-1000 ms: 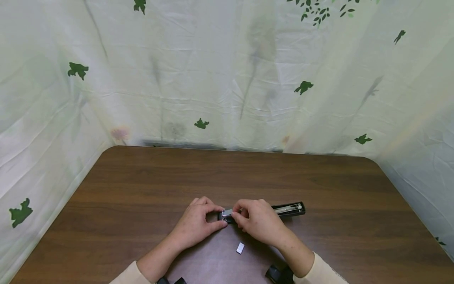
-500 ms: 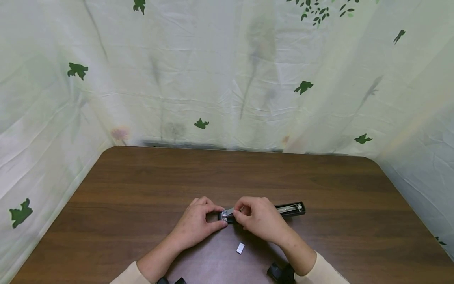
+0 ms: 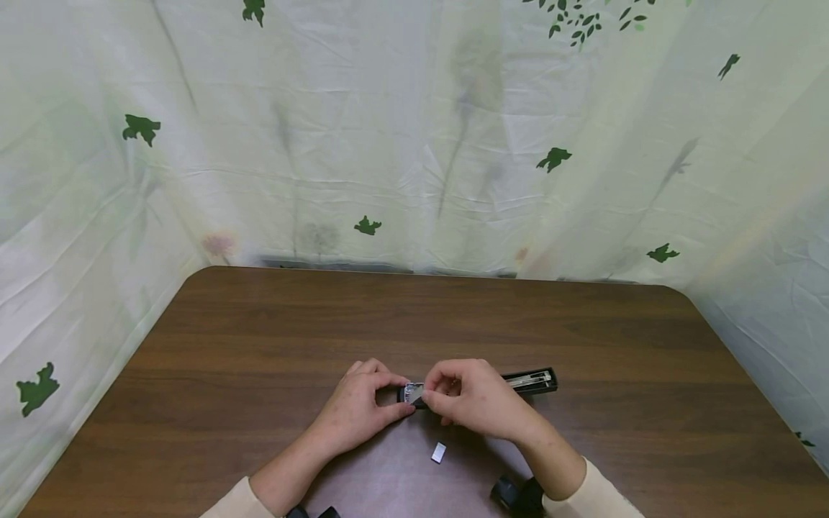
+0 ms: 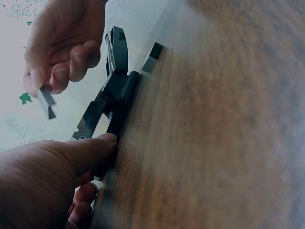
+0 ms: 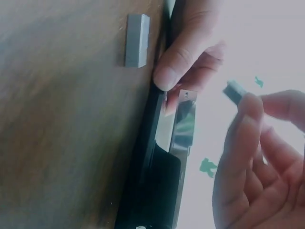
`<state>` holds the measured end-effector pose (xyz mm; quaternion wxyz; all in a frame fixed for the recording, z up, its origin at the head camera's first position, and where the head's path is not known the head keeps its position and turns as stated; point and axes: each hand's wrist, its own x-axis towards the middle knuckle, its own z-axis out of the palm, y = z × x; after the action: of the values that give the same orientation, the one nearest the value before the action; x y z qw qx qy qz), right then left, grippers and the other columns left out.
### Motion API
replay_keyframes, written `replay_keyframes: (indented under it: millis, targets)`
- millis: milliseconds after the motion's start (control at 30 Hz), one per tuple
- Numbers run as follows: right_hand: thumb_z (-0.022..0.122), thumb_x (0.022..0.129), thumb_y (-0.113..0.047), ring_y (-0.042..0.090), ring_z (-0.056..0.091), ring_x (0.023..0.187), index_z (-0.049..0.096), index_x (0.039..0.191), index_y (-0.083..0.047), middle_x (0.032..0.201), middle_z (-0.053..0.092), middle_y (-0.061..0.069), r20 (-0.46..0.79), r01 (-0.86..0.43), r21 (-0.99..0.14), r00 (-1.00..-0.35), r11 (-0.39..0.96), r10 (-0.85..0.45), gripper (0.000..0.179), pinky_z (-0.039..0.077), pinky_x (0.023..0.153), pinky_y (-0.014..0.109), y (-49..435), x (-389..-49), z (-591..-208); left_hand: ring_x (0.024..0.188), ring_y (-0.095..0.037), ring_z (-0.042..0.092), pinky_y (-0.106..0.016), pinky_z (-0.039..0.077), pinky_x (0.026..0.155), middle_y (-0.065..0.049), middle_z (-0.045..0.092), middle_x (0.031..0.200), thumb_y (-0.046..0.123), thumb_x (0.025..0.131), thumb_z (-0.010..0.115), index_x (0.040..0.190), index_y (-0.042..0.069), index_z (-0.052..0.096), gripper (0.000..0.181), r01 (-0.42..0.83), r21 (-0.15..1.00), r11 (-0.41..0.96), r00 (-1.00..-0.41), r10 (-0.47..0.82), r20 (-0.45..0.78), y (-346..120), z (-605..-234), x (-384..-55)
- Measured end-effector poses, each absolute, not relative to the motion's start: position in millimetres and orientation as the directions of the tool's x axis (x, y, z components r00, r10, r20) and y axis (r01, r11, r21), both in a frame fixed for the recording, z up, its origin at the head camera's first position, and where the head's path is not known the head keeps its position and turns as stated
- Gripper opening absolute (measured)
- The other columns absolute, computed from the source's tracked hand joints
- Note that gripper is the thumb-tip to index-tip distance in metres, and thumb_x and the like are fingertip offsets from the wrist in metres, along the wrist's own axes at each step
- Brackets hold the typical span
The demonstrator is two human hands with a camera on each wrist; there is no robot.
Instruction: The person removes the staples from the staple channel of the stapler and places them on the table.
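A black stapler [image 3: 536,381] lies on the table with its top swung back, its metal staple channel [image 5: 186,121] uncovered in the right wrist view. My left hand [image 3: 359,403] grips the stapler's front end between thumb and fingers. Above the channel, my right hand [image 3: 471,399] pinches a short grey strip of staples [image 4: 46,101] between thumb and index finger. That strip is apart from the stapler in both wrist views. A second strip of staples [image 3: 438,452] rests on the table, on the near side of the stapler.
The brown wooden table [image 3: 291,324] reaches back to a pale curtain [image 3: 401,144] with green leaf prints. Black wrist devices [image 3: 518,495] show under the right forearm and at the bottom edge by the left one.
My right hand turns the pinched strip of staples over the stapler's front, and its wrist shifts slightly right. The left hand, the stapler and the loose strip stay put.
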<state>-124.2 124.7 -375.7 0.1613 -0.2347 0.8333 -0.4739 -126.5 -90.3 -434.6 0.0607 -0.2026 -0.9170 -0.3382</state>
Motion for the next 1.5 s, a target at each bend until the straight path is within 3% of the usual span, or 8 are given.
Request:
replay_keyframes:
  millis: [233, 333, 500, 833, 1500]
  targets:
    - [0.063, 0.088, -0.02, 0.017, 0.057, 0.049, 0.066, 0.081, -0.016, 0.061, 0.061, -0.001, -0.144, -0.285, -0.858, -0.665, 0.428, -0.733, 0.008, 0.045, 0.046, 0.028, 125.0, -122.0, -382.5, 0.08, -0.005, 0.043, -0.026, 0.037, 0.071, 0.015, 0.054, 0.085, 0.04, 0.07, 0.078, 0.098, 0.026, 0.071, 0.032, 0.414, 0.595, 0.689, -0.91, 0.331, 0.25, -90.6, -434.6, -126.2]
    - [0.063, 0.089, -0.021, 0.015, 0.058, 0.048, 0.065, 0.08, -0.018, 0.059, 0.061, -0.004, -0.162, -0.317, -0.838, -0.631, 0.443, -0.758, 0.009, 0.045, 0.046, 0.027, 124.6, -121.6, -386.3, 0.081, -0.004, 0.043, -0.026, 0.037, 0.071, 0.015, 0.054, 0.085, 0.04, 0.07, 0.078, 0.098, 0.026, 0.071, 0.032, 0.414, 0.594, 0.69, -0.91, 0.329, 0.252, -90.0, -434.5, -126.0]
    - [0.062, 0.089, -0.022, 0.009, 0.057, 0.048, 0.064, 0.078, -0.02, 0.059, 0.059, -0.01, -0.146, -0.378, -0.802, -0.627, 0.463, -0.765, 0.011, 0.046, 0.048, 0.024, 123.5, -120.8, -388.2, 0.081, -0.004, 0.042, -0.025, 0.037, 0.071, 0.015, 0.053, 0.085, 0.041, 0.07, 0.078, 0.099, 0.027, 0.071, 0.032, 0.409, 0.591, 0.695, -0.912, 0.326, 0.248, -89.7, -434.5, -125.9]
    - [0.065, 0.086, -0.018, 0.006, 0.056, 0.048, 0.065, 0.073, -0.021, 0.056, 0.058, -0.009, -0.203, -0.364, -0.749, -0.668, 0.553, -0.716, 0.013, 0.044, 0.049, 0.024, 126.9, -122.9, -386.0, 0.08, -0.005, 0.043, -0.025, 0.037, 0.069, 0.015, 0.053, 0.086, 0.042, 0.071, 0.077, 0.099, 0.028, 0.071, 0.032, 0.399, 0.594, 0.699, -0.917, 0.325, 0.233, -90.1, -433.8, -126.1]
    - [0.067, 0.082, -0.013, 0.003, 0.054, 0.047, 0.065, 0.069, -0.021, 0.056, 0.058, -0.011, -0.2, -0.402, -0.698, -0.686, 0.593, -0.7, 0.015, 0.043, 0.046, 0.023, 128.6, -120.3, -379.9, 0.08, -0.005, 0.043, -0.025, 0.038, 0.07, 0.015, 0.054, 0.085, 0.042, 0.069, 0.078, 0.098, 0.028, 0.071, 0.033, 0.414, 0.594, 0.69, -0.91, 0.319, 0.263, -91.1, -434.8, -126.1]
